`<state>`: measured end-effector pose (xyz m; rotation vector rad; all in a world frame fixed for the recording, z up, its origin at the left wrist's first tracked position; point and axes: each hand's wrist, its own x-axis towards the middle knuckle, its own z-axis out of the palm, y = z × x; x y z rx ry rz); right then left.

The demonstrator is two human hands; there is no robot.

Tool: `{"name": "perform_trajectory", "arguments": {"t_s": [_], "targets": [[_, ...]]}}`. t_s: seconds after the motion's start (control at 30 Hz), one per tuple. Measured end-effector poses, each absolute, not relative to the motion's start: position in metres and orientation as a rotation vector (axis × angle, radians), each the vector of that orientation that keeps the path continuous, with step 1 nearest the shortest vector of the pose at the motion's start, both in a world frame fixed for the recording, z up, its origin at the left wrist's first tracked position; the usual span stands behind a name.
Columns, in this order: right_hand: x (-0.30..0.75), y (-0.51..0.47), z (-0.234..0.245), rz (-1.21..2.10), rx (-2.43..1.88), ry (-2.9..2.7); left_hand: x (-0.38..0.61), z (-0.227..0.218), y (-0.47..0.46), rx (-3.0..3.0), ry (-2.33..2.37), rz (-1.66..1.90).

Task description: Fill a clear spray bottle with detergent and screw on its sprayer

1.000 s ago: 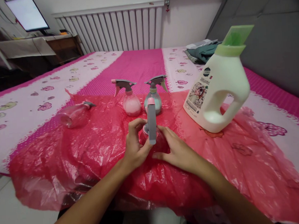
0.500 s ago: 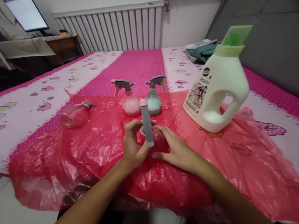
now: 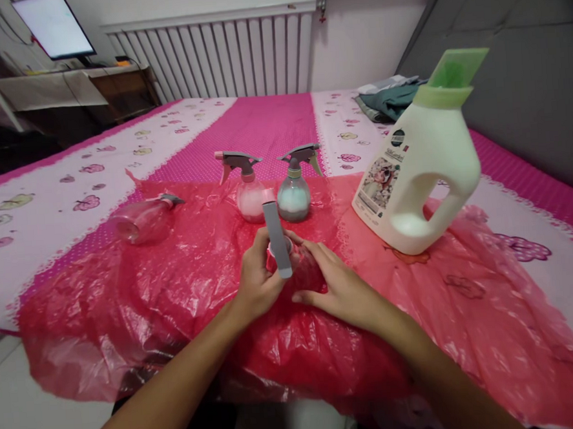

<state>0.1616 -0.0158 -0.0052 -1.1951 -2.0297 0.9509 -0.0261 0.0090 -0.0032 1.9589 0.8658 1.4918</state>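
A small clear spray bottle (image 3: 304, 273) stands on the red plastic sheet (image 3: 184, 292) in front of me. Its grey trigger head (image 3: 277, 238) has a pink nozzle tip and points away and to the left. My left hand (image 3: 257, 282) is closed around the collar just below that head. My right hand (image 3: 337, 286) wraps the bottle's body from the right side and holds it. Most of the bottle is hidden between my fingers.
Behind my hands stand a pink-filled spray bottle (image 3: 249, 189) and a pale green-filled spray bottle (image 3: 293, 191). An empty spray bottle (image 3: 144, 220) lies on its side at the left. A large white detergent jug (image 3: 422, 164) with a green cap stands at the right. Folded clothes (image 3: 390, 98) lie far back.
The grey trigger head has turned counterclockwise under my left hand, its pink tip swinging from straight away towards the left. My right hand stayed on the bottle's body.
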Motion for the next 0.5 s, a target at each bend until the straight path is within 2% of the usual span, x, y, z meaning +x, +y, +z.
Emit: {"name": "perform_trajectory", "arguments": {"t_s": [0.5], "targets": [[0.1632,-0.0164,-0.0087,0.907,-1.228,-2.048,-0.0322,-0.0087,0.0087,1.939,0.777,1.377]]}}
